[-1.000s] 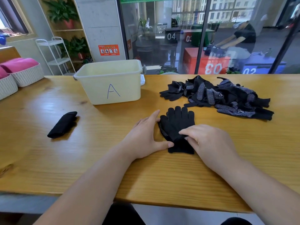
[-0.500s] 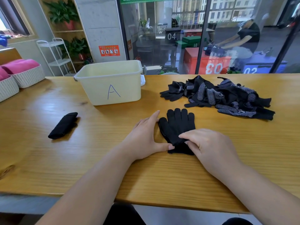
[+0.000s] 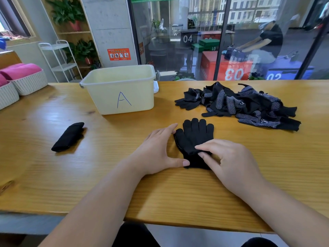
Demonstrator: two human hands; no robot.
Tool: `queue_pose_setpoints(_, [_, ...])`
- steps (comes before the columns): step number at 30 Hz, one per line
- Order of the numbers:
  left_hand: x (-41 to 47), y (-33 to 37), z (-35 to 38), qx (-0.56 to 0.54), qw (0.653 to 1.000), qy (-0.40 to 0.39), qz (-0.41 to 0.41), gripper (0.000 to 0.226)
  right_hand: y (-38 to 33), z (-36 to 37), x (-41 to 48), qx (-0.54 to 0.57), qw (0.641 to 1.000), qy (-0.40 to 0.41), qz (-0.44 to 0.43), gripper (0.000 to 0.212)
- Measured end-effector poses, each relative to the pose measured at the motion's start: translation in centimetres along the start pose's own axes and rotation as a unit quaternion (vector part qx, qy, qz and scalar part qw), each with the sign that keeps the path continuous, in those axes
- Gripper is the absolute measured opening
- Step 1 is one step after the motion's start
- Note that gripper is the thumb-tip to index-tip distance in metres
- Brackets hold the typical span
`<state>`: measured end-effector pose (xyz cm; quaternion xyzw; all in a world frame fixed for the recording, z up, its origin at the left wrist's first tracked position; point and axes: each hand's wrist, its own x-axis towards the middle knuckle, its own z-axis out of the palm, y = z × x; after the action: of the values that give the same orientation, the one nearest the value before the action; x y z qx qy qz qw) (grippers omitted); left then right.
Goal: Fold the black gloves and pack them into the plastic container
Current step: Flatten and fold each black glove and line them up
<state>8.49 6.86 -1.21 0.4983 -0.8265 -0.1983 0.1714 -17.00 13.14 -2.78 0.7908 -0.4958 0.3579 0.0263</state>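
Observation:
A pair of black gloves [image 3: 195,138] lies flat on the wooden table [image 3: 53,175], fingers pointing away from me. My left hand [image 3: 158,152] lies flat beside it, index finger along the glove's left edge and thumb tip at the cuff. My right hand [image 3: 229,163] rests on the cuff end, fingertips pressing the glove's middle. A pile of loose black gloves with white dots [image 3: 238,106] sits at the back right. A folded black glove bundle [image 3: 68,136] lies at the left. The pale yellow plastic container [image 3: 119,90] marked "A" stands behind.
Two white woven baskets [image 3: 26,82] holding pink cloth sit at the table's far left. A glass wall runs behind the table, with a person seen through it. The table's near edge is close to my body.
My right hand's fingertips have slid a little up the glove from the cuff toward its middle. My left hand has stayed in place.

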Motion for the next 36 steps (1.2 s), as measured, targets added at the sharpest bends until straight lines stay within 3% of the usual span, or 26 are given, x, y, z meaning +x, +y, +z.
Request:
queue_pose_setpoints(6, [0.1,0.0,0.1,0.024,1.0,0.004,0.007,0.124,-0.4,-0.3,-0.3,-0.027,0.999,-0.032,-0.025,0.016])
queue_pose_setpoints(12, [0.2,-0.7,0.3,0.033,0.997,0.025,0.065,0.1,-0.2,-0.6,-1.6,-0.065,0.993,-0.089,-0.05,0.027])
queue_pose_setpoints(17, [0.2,-0.5,0.4,0.004,0.997,0.009,0.079,0.079,-0.5,-0.9,-1.2,-0.035,0.994,-0.103,-0.012,0.037])
queue_pose_setpoints(22, [0.2,-0.2,0.9,0.055,0.995,0.034,0.075,0.064,0.0,-1.0,-0.7,-0.003,0.993,-0.108,0.045,0.026])
queue_pose_setpoints(27, [0.1,0.3,1.0,0.08,0.993,0.044,0.078,0.063,0.6,-1.3,1.0,0.028,0.991,-0.074,0.109,0.017])
queue_pose_setpoints(29, [0.1,0.5,0.9,0.076,0.993,0.041,0.077,0.066,1.4,-1.3,2.7,-0.003,0.987,-0.112,0.119,0.032])
queue_pose_setpoints(33, [0.0,0.7,0.9,0.074,0.994,0.033,0.068,0.072,3.1,-0.1,5.6,-0.066,0.942,-0.315,0.097,0.066])
queue_pose_setpoints(36, [0.1,0.7,0.8,0.066,0.996,0.028,0.058,0.077,3.5,1.0,7.0,-0.119,0.944,-0.283,0.12,0.066])
